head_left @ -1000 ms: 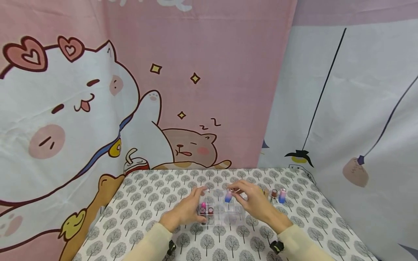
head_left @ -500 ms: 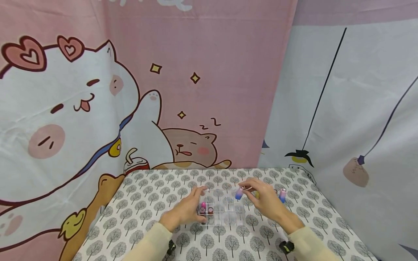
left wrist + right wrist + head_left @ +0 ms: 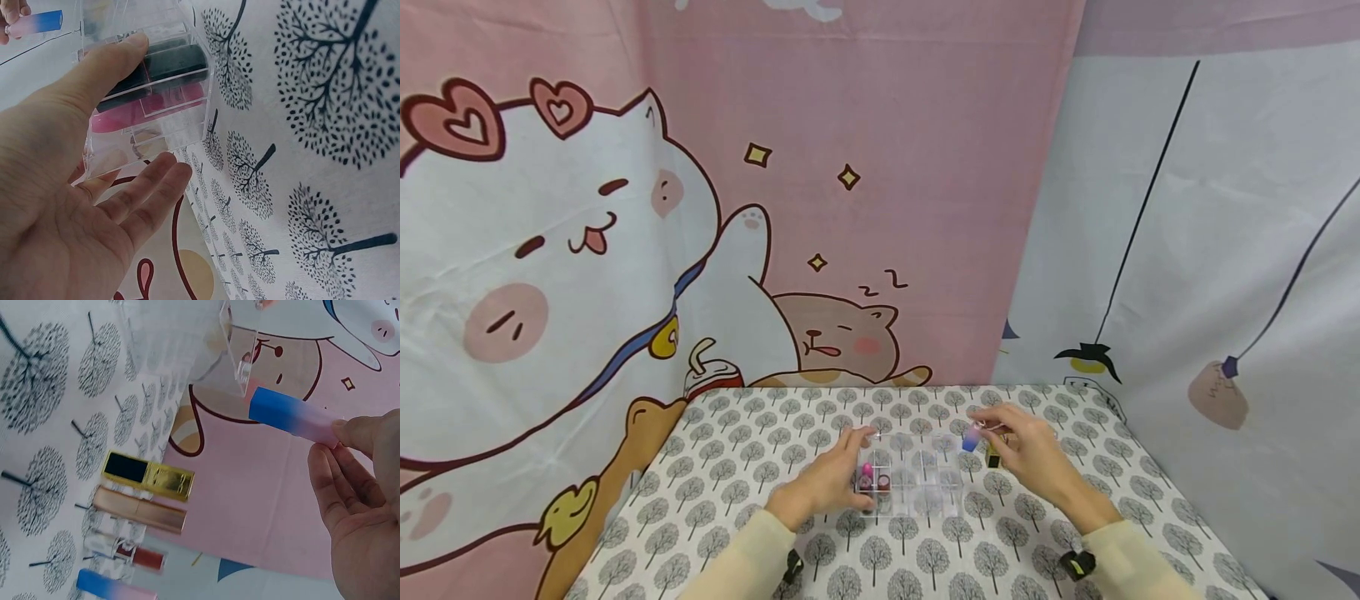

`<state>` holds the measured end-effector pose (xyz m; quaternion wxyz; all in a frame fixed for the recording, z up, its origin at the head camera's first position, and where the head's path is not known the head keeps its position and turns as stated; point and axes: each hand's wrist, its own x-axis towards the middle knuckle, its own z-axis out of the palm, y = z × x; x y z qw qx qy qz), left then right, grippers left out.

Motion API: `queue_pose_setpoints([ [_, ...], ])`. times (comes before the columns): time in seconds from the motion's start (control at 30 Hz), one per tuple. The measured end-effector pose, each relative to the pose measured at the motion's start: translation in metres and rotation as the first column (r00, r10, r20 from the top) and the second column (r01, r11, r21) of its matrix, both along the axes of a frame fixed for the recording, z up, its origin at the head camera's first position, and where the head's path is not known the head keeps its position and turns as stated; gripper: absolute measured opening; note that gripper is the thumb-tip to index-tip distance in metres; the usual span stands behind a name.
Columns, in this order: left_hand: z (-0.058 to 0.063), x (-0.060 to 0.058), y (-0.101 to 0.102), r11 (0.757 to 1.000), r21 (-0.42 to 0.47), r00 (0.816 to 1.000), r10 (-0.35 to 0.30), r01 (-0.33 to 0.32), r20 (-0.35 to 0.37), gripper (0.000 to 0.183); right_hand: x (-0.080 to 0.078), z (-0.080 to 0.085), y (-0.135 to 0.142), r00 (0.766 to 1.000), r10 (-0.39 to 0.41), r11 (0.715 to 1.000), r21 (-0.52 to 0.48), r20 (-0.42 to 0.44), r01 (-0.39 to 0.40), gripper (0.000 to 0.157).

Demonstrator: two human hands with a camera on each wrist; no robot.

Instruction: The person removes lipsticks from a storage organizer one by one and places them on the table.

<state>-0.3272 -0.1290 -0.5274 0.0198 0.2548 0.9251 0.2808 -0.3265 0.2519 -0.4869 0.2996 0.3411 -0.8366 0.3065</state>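
A clear divided organizer stands on the patterned tablecloth in the head view. My left hand grips its left end, thumb on the near side and fingers at the far side. Inside that end, the left wrist view shows a black lipstick tube and a bright pink one. My right hand pinches a blue-to-pink lipstick tube by its pink end. That tube is held in the air just beyond the organizer's right end, blue end pointing down and left in the head view.
Right of the organizer stand a gold-and-black lipstick tube, a rose-gold tube, a clear tube with a dark red part and another blue-to-pink tube. A cartoon-printed curtain hangs behind the table.
My right hand has moved to the right with the blue-to-pink lipstick tube, from above the organizer to past its right end. The left hand has stayed on the organizer.
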Motion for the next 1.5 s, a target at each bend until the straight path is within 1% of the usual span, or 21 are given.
queue_pose_setpoints([
  [0.3, 0.0, -0.001, 0.0, 1.0, -0.005, 1.0, 0.004, -0.004, -0.004, 0.127, -0.002, -0.006, 0.017, 0.999, -0.004, 1.0, -0.009, 0.035, 0.004, 0.036],
  [0.53, -0.002, -0.001, 0.001, 1.0, -0.01, 1.0, 0.009, -0.008, 0.008, 0.128, -0.007, -0.018, 0.028, 0.999, -0.044, 0.999, 0.015, 0.03, 0.044, 0.036],
  [0.7, -0.002, -0.001, 0.0, 1.0, -0.006, 1.0, 0.005, -0.005, 0.008, 0.128, -0.007, -0.026, 0.034, 0.996, -0.037, 0.999, 0.019, 0.081, 0.035, 0.039],
  [0.8, -0.002, -0.002, 0.0, 1.0, -0.006, 1.0, 0.004, -0.004, 0.01, 0.128, -0.006, -0.028, 0.037, 0.991, -0.054, 0.998, 0.03, 0.123, 0.05, 0.04],
  [0.97, -0.003, -0.002, 0.0, 1.0, -0.007, 1.0, 0.01, -0.01, 0.012, 0.128, -0.005, -0.033, 0.041, 0.975, -0.132, 0.989, 0.087, 0.179, 0.118, 0.039],
  [1.1, -0.003, -0.002, 0.0, 1.0, 0.001, 1.0, 0.008, -0.008, 0.011, 0.128, -0.006, -0.039, 0.042, 0.96, -0.171, 0.982, 0.115, 0.22, 0.149, 0.035],
  [1.2, -0.002, -0.002, 0.0, 1.0, 0.001, 1.0, 0.005, -0.005, 0.005, 0.127, -0.006, -0.043, 0.044, 0.957, -0.176, 0.98, 0.13, 0.231, 0.149, 0.034],
  [1.33, -0.004, -0.002, 0.0, 1.0, -0.008, 1.0, 0.007, -0.007, -0.004, 0.127, -0.007, -0.048, 0.045, 0.963, -0.165, 0.981, 0.138, 0.214, 0.137, 0.033],
  [1.5, -0.005, -0.003, 0.001, 1.0, -0.014, 1.0, 0.017, -0.017, -0.002, 0.128, -0.009, -0.053, 0.047, 0.955, -0.169, 0.98, 0.149, 0.246, 0.135, 0.034],
])
